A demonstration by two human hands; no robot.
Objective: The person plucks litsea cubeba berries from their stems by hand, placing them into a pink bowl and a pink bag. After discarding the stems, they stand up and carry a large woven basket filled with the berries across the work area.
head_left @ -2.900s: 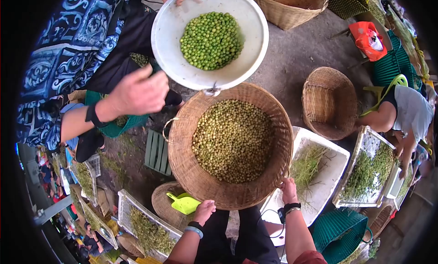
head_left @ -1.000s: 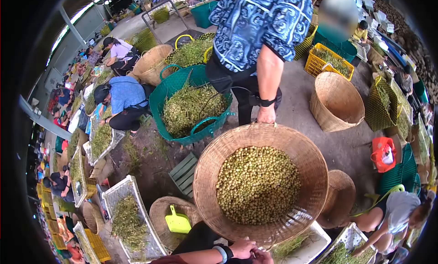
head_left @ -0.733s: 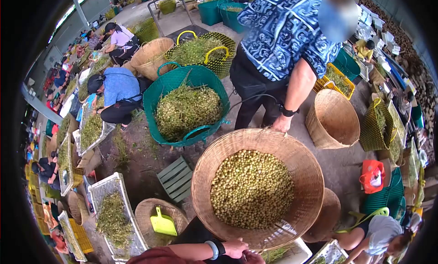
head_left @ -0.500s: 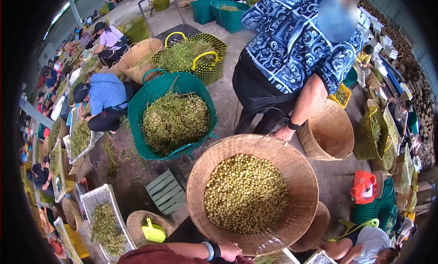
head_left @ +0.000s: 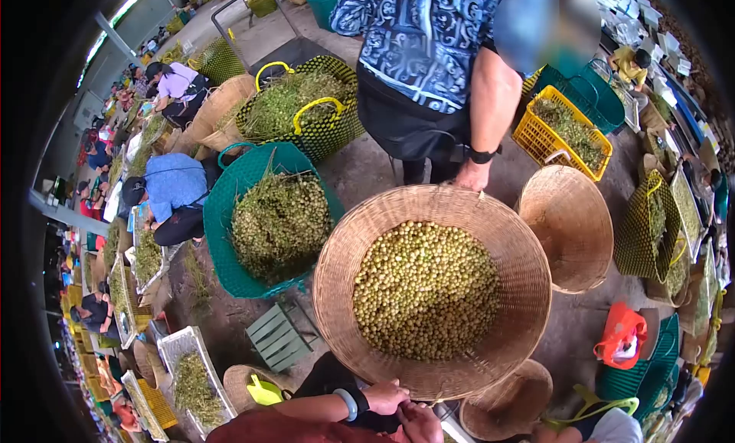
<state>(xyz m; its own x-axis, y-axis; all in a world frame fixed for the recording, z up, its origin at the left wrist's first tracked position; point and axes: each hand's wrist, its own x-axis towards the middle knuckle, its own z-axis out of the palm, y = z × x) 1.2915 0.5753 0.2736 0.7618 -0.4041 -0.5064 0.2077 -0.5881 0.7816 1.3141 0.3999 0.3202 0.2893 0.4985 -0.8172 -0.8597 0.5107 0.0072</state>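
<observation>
A large round wicker basket (head_left: pixel 344 290) holds many small round yellow-green fruits (head_left: pixel 425 290). At its near rim, my left hand (head_left: pixel 385 395) is closed, with a dark band and a pale bracelet on the wrist. Just to the right of it, my right hand (head_left: pixel 421 422) is closed too, low at the frame's bottom; what its fingers grip is hidden. A person in a blue patterned shirt (head_left: pixel 417 49) stands opposite and grips the far rim with one hand (head_left: pixel 472 175).
Left of the basket stands a teal tub (head_left: pixel 222 248) of fruit and stems, near a green slatted stool (head_left: pixel 278 338). An empty wicker basket (head_left: pixel 574 236), a yellow crate (head_left: pixel 545 135) and a red bag (head_left: pixel 619 337) are at the right. Several people crouch at trays on the left.
The view has shifted. The wicker basket appears slightly higher and further right, the person opposite leans over it more, and my right hand now shows more fully beside my left.
</observation>
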